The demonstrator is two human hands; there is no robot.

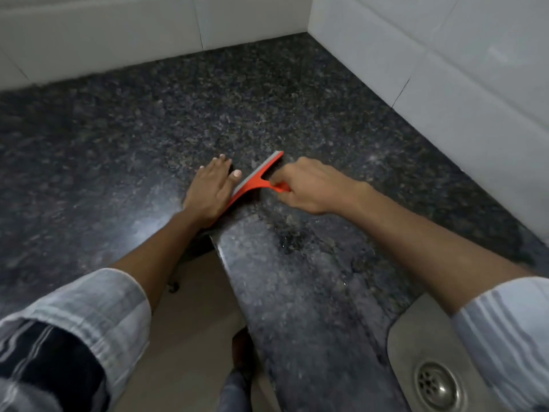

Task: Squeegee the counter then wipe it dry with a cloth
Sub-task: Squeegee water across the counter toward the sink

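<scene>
The squeegee [252, 181] is orange-red with a grey rubber blade along its long edge. It lies low on the counter [208, 108], near the inner corner of the front edge, and its blade runs diagonally from near left to far right. Its short handle points to the right. The counter is dark speckled stone in an L shape, reaching to the far wall. Some wet, shiny spots show on its near right part.

No readable text, labels or numbers anywhere.
</scene>
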